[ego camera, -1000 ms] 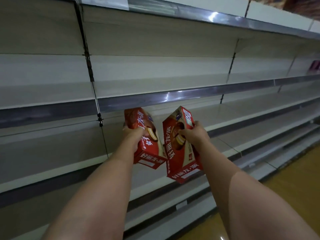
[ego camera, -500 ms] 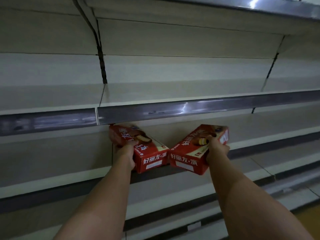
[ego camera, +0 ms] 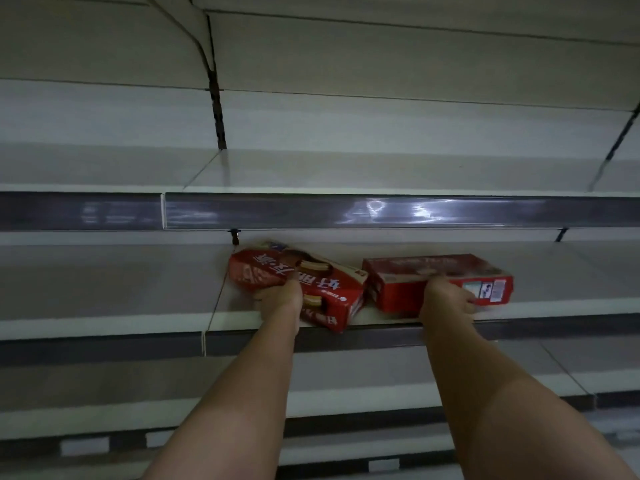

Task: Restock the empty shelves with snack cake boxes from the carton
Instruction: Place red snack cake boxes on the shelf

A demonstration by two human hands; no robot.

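**shelfwatcher:** ok so in that shot you had both arms stretched out to the middle shelf (ego camera: 104, 323), one snack cake box per hand. Your left hand (ego camera: 278, 301) was wrapped around the near end of the left box (ego camera: 298, 282), fingers curled under it. That box sat skewed, angled across the shelf with its near corner poking out over the front edge, printed face up with the cake picture showing.

**aisle9_lurker:** and the other one?

**shelfwatcher:** Your right hand (ego camera: 446, 301) was gripping the front face of the right box (ego camera: 436, 282), thumb side near the white label panel on its end. That box was lying flat and pretty much square to the shelf edge, resting on the shelf surface. The two boxes were just beside each other, corners nearly touching, can't tell if they actually met.

**aisle9_lurker:** was the left one down on the shelf too?

**shelfwatcher:** Honestly couldn't tell whether it was resting or partly lifted. The dark price rail (ego camera: 346, 211) of the upper shelf ran right above both boxes. Whole thing was dim and a bit blurry.
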